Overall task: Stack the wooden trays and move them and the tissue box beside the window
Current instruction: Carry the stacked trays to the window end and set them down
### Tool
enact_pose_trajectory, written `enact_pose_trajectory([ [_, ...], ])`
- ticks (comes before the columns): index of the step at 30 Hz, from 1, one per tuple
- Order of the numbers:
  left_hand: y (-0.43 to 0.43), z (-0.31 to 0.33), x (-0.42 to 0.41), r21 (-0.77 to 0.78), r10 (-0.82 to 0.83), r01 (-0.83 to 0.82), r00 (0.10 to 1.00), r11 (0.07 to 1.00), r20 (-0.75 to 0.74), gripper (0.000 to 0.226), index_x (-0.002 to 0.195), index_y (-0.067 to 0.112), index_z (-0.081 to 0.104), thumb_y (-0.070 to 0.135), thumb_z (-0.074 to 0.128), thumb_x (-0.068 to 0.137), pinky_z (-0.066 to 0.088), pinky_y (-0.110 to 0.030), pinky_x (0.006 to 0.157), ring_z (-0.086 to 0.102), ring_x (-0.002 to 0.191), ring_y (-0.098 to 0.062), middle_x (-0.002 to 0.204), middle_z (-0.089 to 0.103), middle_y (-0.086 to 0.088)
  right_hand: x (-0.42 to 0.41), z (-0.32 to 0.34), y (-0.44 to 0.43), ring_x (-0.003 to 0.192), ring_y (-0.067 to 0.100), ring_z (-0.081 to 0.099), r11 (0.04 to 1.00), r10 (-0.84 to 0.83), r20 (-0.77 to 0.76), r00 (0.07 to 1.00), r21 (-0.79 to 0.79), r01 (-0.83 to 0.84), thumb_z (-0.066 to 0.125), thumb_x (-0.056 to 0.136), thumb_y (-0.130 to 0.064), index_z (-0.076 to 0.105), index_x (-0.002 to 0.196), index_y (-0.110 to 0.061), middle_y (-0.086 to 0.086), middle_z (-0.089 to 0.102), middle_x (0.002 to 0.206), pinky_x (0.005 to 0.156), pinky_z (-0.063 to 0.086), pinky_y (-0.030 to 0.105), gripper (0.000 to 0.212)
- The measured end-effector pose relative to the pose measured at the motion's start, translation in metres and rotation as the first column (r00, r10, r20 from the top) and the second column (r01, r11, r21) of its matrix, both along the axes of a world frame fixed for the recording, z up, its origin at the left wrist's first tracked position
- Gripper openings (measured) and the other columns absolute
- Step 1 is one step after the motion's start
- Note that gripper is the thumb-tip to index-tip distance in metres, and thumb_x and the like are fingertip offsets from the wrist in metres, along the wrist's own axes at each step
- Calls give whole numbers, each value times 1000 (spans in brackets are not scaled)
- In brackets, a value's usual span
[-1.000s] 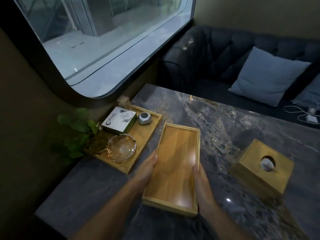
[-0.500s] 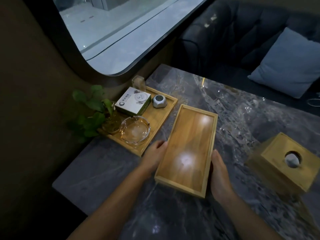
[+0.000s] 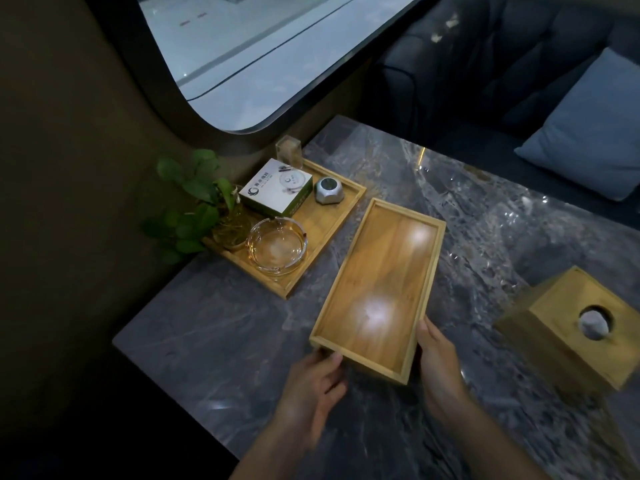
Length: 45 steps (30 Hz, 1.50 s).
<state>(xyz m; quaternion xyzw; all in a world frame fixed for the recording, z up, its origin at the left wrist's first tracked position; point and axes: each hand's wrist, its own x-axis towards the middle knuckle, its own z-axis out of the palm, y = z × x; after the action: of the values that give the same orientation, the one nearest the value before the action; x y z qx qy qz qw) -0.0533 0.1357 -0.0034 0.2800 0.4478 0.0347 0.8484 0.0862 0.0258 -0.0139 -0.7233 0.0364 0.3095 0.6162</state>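
An empty wooden tray (image 3: 381, 271) lies flat on the dark marble table (image 3: 225, 334), lengthwise towards the window (image 3: 242, 57). My right hand (image 3: 440, 362) grips its right rim near the front corner, thumb on the rim. My left hand (image 3: 311, 386), blurred, has its fingertips at the tray's near-left corner, fingers apart and holding nothing. A second wooden tray (image 3: 313, 225) sits to the left, next to the wall under the window, and is loaded with items. The wooden tissue box (image 3: 561, 327) stands apart on the right.
The loaded tray carries a glass ashtray (image 3: 277, 245), a green-and-white box (image 3: 275, 192), a small silver gadget (image 3: 329, 190) and a potted plant (image 3: 194, 209). A clear holder (image 3: 289, 152) stands at its far end. A dark sofa (image 3: 485, 64) with a blue cushion (image 3: 588, 133) lies beyond the table.
The empty tray has slid forward and left, closer to the loaded tray. My left hand has slipped back from the tray's left side to its near corner.
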Motion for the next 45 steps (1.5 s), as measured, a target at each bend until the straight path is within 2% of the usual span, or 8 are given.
enact_pose_trajectory([
  [5,6,6,6,4,41,-41,997,999,63,35,120,12,57,6,58,85,47,-35,97,64,108,-21,113,71,-8,5,7,13,92,-3,62,998,46,-5,999,-47,-47,37,100,-27,58,125,-23,-14,67,106,68,46,15,34],
  [8,11,6,9,30,63,-66,993,997,103,32,117,9,59,4,56,85,50,-23,84,68,99,-11,101,75,0,9,10,20,105,11,60,995,64,-28,998,-79,-66,34,101,-26,55,131,-19,-3,63,123,73,46,18,37],
  [14,17,6,11,102,53,-65,991,993,123,31,118,12,59,7,56,87,38,-32,107,63,108,-10,111,72,1,7,12,37,111,18,57,993,66,5,998,-100,-66,33,101,-25,54,131,-18,0,61,125,94,44,31,38],
  [20,21,7,17,142,28,-43,994,989,104,37,124,14,54,8,55,88,40,-34,106,58,117,-14,123,65,-2,6,11,52,87,3,58,994,21,4,1000,-105,-21,35,99,-24,61,115,-29,-13,64,97,67,44,20,31],
  [24,31,7,20,171,42,-55,996,984,76,35,124,15,55,12,55,88,44,-29,95,58,116,-15,123,66,-3,5,9,62,107,26,57,983,44,-4,999,-180,-44,36,98,-27,60,119,-16,6,63,114,98,45,45,34],
  [30,34,5,19,163,36,-44,998,986,50,31,117,22,57,14,56,87,44,-29,95,57,115,-13,122,65,0,6,4,63,105,27,56,976,56,62,996,-213,-41,36,98,-24,61,115,-16,7,63,110,101,42,48,31],
  [38,32,9,26,154,55,-64,996,986,65,32,118,21,56,11,55,88,39,-36,106,54,118,-16,124,63,-1,9,4,64,100,20,55,984,47,72,996,-176,-34,35,99,-23,60,117,-19,3,62,110,89,42,34,31],
  [45,31,7,27,171,76,-77,997,982,11,26,109,25,59,13,55,87,45,-35,95,54,116,-17,122,63,-2,12,4,59,102,13,50,987,67,64,996,-149,-57,36,99,-27,54,128,-19,-6,58,110,94,37,29,35],
])
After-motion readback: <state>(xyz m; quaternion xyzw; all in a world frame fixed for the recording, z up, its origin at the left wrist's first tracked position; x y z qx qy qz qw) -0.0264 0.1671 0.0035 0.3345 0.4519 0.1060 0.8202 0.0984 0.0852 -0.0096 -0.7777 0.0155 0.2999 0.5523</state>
